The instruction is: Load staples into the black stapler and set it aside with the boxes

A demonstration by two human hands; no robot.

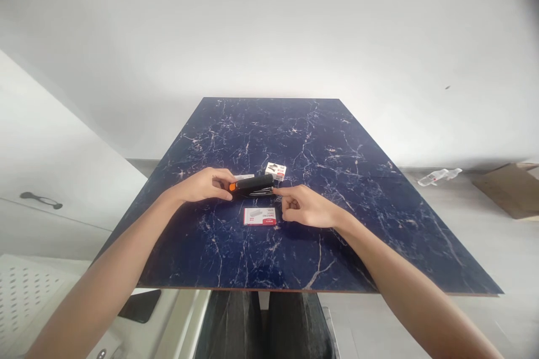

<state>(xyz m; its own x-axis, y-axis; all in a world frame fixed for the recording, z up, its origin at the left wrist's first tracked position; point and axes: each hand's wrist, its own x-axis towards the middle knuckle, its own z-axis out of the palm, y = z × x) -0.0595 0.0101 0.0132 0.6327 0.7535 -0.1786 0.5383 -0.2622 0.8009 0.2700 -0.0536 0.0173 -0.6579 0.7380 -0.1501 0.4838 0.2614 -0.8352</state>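
A black stapler (253, 183) with an orange rear end lies crosswise on the dark blue marbled table (261, 134). My left hand (210, 184) grips its orange end between thumb and fingers. At the other end, the index finger of my right hand (309, 206) points out and reaches the stapler's front tip, while the remaining fingers are curled in. Whether that finger presses on it or holds anything small, I cannot tell. Just in front lies a flat red and white box (260, 216). Behind the stapler stands a small white box (275, 171), and a pale flat item (244, 177) is partly hidden.
Below the table on the left, a dark phone-like slab (140, 305) rests on a pale surface. On the floor at right are a clear plastic bottle (433, 178) and a cardboard box (509, 189). A white wall (269, 28) rises behind the table.
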